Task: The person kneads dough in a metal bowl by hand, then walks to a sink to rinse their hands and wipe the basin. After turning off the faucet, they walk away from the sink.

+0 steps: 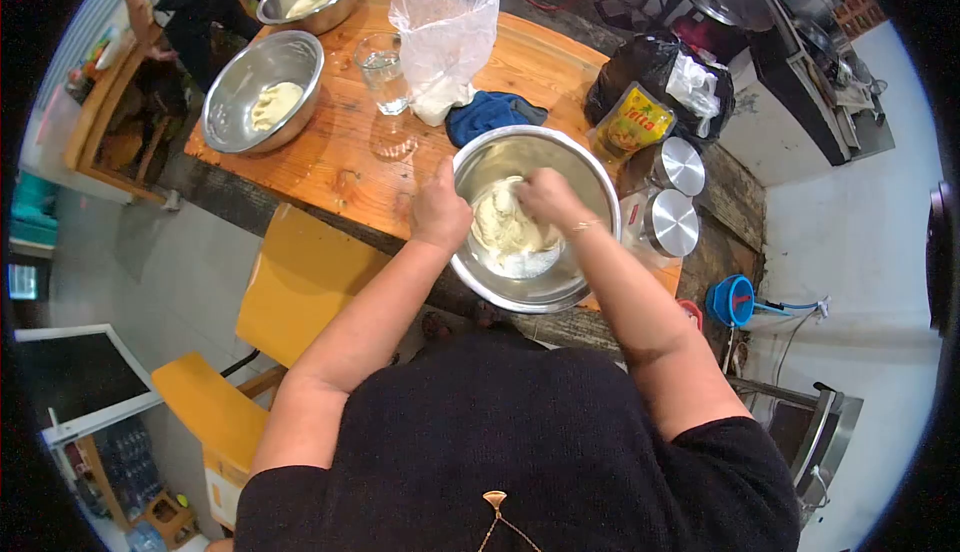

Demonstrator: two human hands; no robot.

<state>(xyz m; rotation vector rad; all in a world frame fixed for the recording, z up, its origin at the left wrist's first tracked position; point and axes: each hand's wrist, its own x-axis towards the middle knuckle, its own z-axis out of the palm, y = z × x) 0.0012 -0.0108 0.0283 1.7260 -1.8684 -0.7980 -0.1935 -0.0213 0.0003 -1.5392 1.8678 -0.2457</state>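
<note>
A steel bowl (pixel 597 172) stands at the table's near edge, with pale, uneven dough (pixel 500 227) and loose white flour (pixel 520 264) inside. My left hand (pixel 441 208) grips the bowl's left rim, fingers wrapped over it. Inside the bowl, my right hand (pixel 548 199) touches the dough's upper right side; its fingers are curled and blurred, so whether dough is pinched between them is unclear. Just behind the bowl lies a dark blue cloth (pixel 487 118). A plastic bag (pixel 447 12) with white contents stands beyond it, beside a glass of water (pixel 384 77).
Two more bowls with dough (pixel 222 102) (pixel 345 14) stand at the back left of the wooden table (pixel 345 142). To the right are a yellow pouch (pixel 637 120), two steel-lidded jars (pixel 672 222) and a black bag (pixel 630 67). A yellow chair (pixel 300 277) stands left; another person (pixel 200 12) is at upper left.
</note>
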